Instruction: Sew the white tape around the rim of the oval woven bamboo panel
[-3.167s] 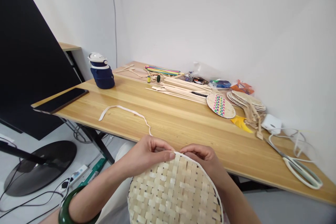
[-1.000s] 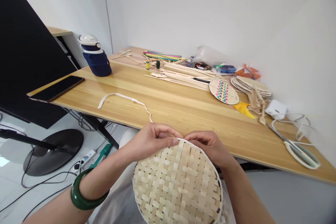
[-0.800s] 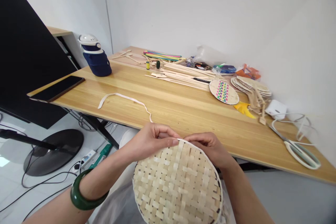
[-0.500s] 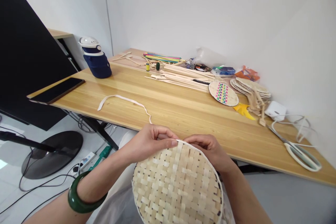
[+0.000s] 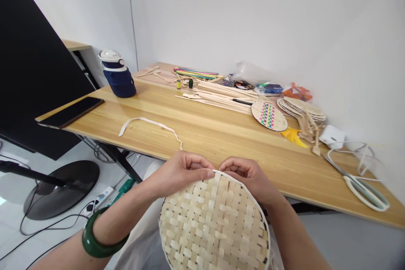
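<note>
A round woven bamboo panel [image 5: 215, 223] with a white edging strip around its rim stands tilted over my lap. My left hand [image 5: 186, 171] is closed on its top edge, thumb on the front face and fingers behind. Just to the right, my right hand [image 5: 248, 175] has its fingers curled and pinched at the same rim, with the fingertips partly hidden behind it. From beside my left hand, a narrow white strip of tape [image 5: 148, 120] runs loosely leftward across the wooden table.
On the table [image 5: 202, 130] lie a phone [image 5: 71, 112], a blue jug [image 5: 119, 78], pale bamboo strips [image 5: 218, 97], a round panel with coloured squares [image 5: 268, 115], stacked round panels [image 5: 302, 107] and scissors [image 5: 363, 192]. Thread spools [image 5: 190, 83] stand farther back.
My right hand has shifted slightly, its fingers lifting and curling more at the rim. My left hand keeps its hold, and the view has tilted a little.
</note>
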### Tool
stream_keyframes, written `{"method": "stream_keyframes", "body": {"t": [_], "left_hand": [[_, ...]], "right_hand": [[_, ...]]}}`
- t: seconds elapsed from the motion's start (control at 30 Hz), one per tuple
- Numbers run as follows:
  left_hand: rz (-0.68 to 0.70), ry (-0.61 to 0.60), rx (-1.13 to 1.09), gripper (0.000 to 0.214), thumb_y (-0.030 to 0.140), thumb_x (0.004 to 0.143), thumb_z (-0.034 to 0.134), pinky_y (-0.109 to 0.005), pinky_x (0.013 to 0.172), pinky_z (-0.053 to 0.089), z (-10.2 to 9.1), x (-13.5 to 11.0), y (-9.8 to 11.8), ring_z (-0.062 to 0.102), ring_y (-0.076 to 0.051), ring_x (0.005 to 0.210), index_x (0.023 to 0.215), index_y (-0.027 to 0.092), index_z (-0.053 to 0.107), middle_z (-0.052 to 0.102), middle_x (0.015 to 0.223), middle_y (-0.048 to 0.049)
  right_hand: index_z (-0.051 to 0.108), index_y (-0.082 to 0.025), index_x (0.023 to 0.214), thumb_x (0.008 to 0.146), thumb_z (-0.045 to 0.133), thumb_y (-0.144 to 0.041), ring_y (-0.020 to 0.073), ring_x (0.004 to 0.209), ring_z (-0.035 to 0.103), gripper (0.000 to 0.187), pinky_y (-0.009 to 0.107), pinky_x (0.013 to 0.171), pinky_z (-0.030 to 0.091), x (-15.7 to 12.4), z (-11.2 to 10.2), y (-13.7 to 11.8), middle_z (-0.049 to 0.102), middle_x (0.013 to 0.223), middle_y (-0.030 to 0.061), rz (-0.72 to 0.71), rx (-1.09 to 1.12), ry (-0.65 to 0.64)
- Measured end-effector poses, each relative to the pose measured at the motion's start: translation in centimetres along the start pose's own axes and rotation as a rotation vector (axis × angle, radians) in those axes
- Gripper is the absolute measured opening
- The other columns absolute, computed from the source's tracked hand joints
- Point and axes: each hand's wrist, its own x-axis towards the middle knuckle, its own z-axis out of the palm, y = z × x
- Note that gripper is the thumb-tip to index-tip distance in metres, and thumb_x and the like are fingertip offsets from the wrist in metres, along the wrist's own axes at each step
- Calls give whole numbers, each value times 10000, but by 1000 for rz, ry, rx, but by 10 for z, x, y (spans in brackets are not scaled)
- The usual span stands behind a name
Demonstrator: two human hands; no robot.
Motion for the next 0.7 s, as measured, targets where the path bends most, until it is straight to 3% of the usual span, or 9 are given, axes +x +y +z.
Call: {"method": "stream_keyframes", "body": {"t": [0.23,0.37,0.5,0.6,0.7], "left_hand": [[-19,19,19,212,365,754,726,-192,486,298,1,1,5,466,-80,531,802,159,719,654,656,17],[-34,39,61,276,419,740,723,-203,483,268,-2,2,6,432,-80,508,793,149,703,620,618,19],[-5,92,112,297,429,716,724,-224,502,242,-7,2,9,388,-87,508,776,140,688,553,577,35],[57,160,146,291,419,693,730,-232,513,208,-8,1,15,339,-88,521,724,136,670,476,539,55],[91,201,145,317,439,657,744,-236,510,171,-6,0,18,283,-86,527,678,138,646,414,517,71]], "right_hand": [[645,-149,738,781,731,-417,89,586,500,284,204,539,388,8,3,4,602,682,-3,-19,51,9],[684,-158,788,821,686,-402,123,660,570,246,234,594,443,15,-1,0,655,750,30,-59,-17,-31],[706,-196,892,888,614,-286,187,911,612,129,323,797,481,14,-4,-14,671,932,67,-372,-303,120],[707,-215,919,883,614,-195,200,901,580,102,358,809,472,12,4,-27,659,896,60,-632,-670,256],[690,-195,894,889,577,-136,207,827,546,128,379,778,476,13,18,-32,654,841,63,-768,-960,299]]}}
